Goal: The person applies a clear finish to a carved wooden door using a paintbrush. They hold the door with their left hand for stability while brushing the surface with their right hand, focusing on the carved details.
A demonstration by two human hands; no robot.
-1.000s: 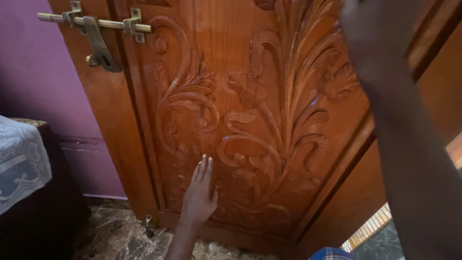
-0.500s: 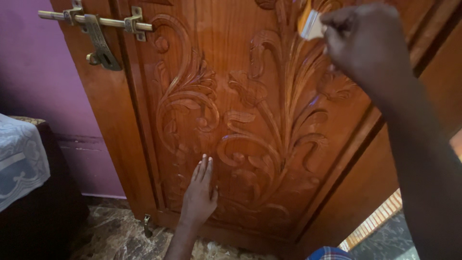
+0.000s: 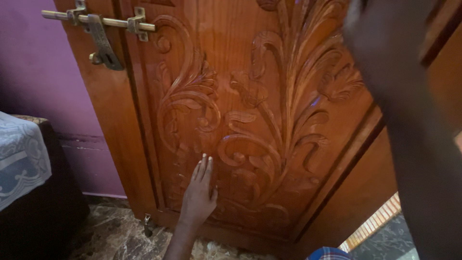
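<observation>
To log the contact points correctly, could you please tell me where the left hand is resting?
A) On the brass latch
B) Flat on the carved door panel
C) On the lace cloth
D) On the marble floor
B: the left hand lies flat, fingers up, on the carved door, well below the latch, above the floor and apart from the cloth.
</observation>
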